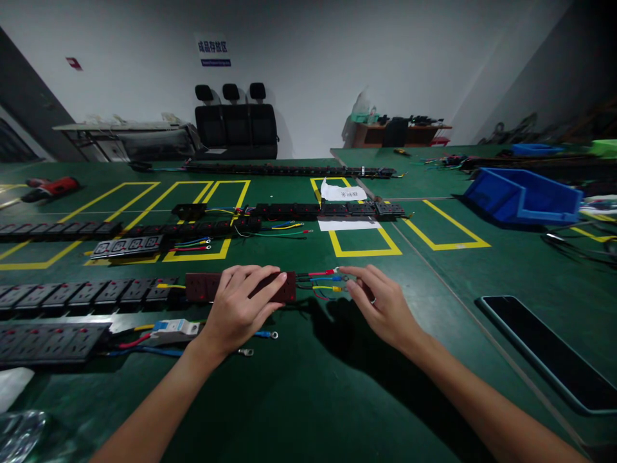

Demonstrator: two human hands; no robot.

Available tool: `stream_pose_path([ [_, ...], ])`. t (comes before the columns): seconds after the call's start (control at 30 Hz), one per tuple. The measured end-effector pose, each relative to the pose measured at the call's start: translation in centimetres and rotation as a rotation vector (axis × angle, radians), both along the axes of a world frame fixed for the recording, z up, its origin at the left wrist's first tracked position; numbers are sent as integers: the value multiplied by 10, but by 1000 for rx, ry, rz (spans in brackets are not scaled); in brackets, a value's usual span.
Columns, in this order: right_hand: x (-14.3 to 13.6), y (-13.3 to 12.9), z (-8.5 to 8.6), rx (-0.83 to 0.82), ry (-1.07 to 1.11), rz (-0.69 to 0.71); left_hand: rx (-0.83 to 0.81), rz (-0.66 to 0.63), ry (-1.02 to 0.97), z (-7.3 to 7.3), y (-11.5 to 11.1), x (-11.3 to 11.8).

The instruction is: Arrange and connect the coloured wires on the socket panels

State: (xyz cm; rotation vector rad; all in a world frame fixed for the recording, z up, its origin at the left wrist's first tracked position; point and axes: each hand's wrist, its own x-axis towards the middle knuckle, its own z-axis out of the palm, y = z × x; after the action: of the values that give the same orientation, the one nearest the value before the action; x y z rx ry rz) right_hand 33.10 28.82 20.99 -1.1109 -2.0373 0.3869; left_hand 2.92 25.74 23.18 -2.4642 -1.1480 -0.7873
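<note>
A dark red socket strip (201, 287) lies across the green table in front of me. My left hand (243, 305) is closed over it, with the fingers lying across its top. Red, blue and yellow-green wires (315, 275) with lugs come out of its right end. At those lugs is my right hand (380, 299), its index fingertip on the red wire's lug and the thumb close below. To the left, a row of black sockets (116, 293) continues the line. Nearer me lies a black socket strip (48, 344), with a white and blue circuit breaker (174, 330) on its wires.
A phone (549, 354) lies at the right, with a blue bin (523, 196) behind it. More socket strips (289, 211) and a paper sheet (344, 191) lie farther back among yellow tape outlines. A red power tool (53, 188) is at the far left.
</note>
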Motion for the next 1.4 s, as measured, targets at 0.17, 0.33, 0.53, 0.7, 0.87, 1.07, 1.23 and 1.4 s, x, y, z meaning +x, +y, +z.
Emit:
stream_pose_path([
  [0.17,-1,0,0,-46,22,10,-8,-4,-2,-2,2,-1],
  [0.33,-2,0,1,-97,164,-17,-20,0,-42,-3,2,-3],
  [0.53,-3,1,2,-179,202,17,5,-17,-22,-1,1,0],
  [0.7,-5,3,1,-313,322,22,2,-31,-20,1,0,2],
  [0.87,-3,6,2,-432,344,71,11,-42,-33,2,-1,2],
  [1.07,-3,4,4,-586,463,200,34,-64,-44,3,-1,2],
  [1.23,-3,4,2,-663,563,227,46,-63,-53,3,-1,3],
  [1.4,-4,4,5,-687,601,233,42,-63,-53,3,-1,2],
])
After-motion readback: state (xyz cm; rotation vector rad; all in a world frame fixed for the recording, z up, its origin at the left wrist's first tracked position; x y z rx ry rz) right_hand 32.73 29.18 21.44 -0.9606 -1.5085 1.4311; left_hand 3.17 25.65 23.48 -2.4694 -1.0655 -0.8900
